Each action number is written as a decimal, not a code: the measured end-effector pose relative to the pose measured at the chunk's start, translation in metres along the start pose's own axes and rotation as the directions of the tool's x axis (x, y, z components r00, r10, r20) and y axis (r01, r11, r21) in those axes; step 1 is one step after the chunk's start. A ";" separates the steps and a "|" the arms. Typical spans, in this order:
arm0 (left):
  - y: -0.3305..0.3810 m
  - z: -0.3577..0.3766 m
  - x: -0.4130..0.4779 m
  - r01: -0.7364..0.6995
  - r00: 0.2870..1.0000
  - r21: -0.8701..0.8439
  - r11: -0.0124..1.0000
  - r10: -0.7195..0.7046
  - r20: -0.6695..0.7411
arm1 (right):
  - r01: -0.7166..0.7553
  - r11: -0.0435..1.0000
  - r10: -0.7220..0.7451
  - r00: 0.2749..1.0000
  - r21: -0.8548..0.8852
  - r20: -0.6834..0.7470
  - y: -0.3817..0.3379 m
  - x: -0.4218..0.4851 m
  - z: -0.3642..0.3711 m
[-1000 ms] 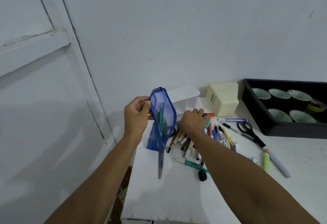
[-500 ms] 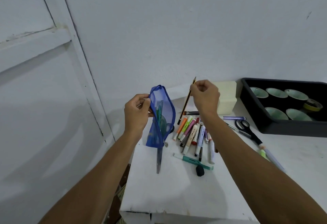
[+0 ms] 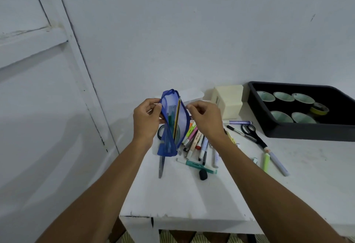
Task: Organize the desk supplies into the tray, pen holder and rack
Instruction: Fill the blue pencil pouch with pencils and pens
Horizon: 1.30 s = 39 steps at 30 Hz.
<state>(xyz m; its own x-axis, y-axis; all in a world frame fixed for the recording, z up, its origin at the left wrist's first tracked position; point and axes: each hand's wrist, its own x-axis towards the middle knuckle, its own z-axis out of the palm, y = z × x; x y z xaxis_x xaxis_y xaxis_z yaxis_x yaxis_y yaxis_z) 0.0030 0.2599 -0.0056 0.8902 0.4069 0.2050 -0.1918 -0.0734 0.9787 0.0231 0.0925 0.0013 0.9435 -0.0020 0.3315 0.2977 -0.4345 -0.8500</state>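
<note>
A blue mesh pouch [image 3: 168,127] is held upright above the table's left end, its zipper side open toward me. My left hand [image 3: 147,120] grips its left edge. A yellow-and-black striped pencil [image 3: 176,120] stands inside it beside green items. My right hand [image 3: 206,120] has its fingertips curled at the pouch's right edge, apparently pinching it. A pile of markers and pens [image 3: 196,142] lies on the table under my hands. A cream box [image 3: 228,101] and a white divided holder [image 3: 192,95] stand at the wall.
A black tray [image 3: 299,132] at the right holds several green-lined cups and a yellow tape roll [image 3: 319,108]. Scissors [image 3: 251,131], a purple pen [image 3: 240,122], a green highlighter [image 3: 266,162], a black eraser [image 3: 203,174] and a grey ruler [image 3: 161,166] lie loose. The table's front edge [image 3: 182,217] is close.
My right hand picked the striped pencil from the pile, lifted it, and dropped it into the pouch. It now sits at the pouch's right edge. The left hand kept holding the pouch.
</note>
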 end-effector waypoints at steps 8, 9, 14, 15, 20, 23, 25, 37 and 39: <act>0.001 0.002 -0.021 0.024 1.000 -0.028 0.999 -0.024 0.006 | 0.072 0.988 -0.035 0.965 -0.136 0.260 0.044 -0.051 -0.033; 0.002 0.004 -0.024 0.025 1.000 -0.031 0.999 -0.025 0.009 | 0.092 0.991 -0.071 0.976 -0.093 0.208 0.041 -0.053 -0.034; 0.009 0.016 -0.039 0.017 1.000 -0.040 0.999 -0.016 0.026 | 0.205 0.968 -0.186 0.974 -0.148 0.129 0.028 -0.052 -0.021; 0.009 0.017 -0.041 0.014 0.999 -0.038 0.999 -0.012 0.030 | 0.220 0.957 -0.197 0.972 -0.188 0.131 0.029 -0.052 -0.018; 0.009 0.021 -0.045 0.008 1.000 0.006 1.000 -0.008 0.025 | 0.250 0.941 -0.236 0.968 -0.228 0.088 0.035 -0.055 -0.020; 0.010 0.019 -0.043 0.017 1.000 -0.005 1.000 -0.017 0.010 | 0.219 0.946 -0.195 0.974 -0.238 0.118 0.042 -0.058 -0.037; 0.009 0.017 -0.043 0.021 1.000 -0.006 1.000 -0.021 -0.001 | 0.190 0.941 -0.108 0.952 -0.278 0.286 0.054 -0.065 -0.049; 0.005 0.016 -0.052 0.014 0.999 0.005 1.000 -0.014 -0.046 | 0.442 0.787 -0.010 0.706 -0.430 0.708 0.074 -0.089 -0.052; 0.005 0.015 -0.053 0.018 0.998 0.013 1.000 -0.018 -0.058 | 0.357 0.850 -0.016 0.752 -0.388 0.658 0.068 -0.080 -0.060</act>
<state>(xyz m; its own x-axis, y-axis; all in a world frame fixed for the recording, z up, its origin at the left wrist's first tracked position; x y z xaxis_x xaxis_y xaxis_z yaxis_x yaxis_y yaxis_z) -0.0393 0.2242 -0.0110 0.8678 0.4605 0.1867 -0.1699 -0.0781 0.9824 -0.0414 0.0094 -0.0586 0.8011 0.5985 -0.0066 0.5335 -0.7190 -0.4454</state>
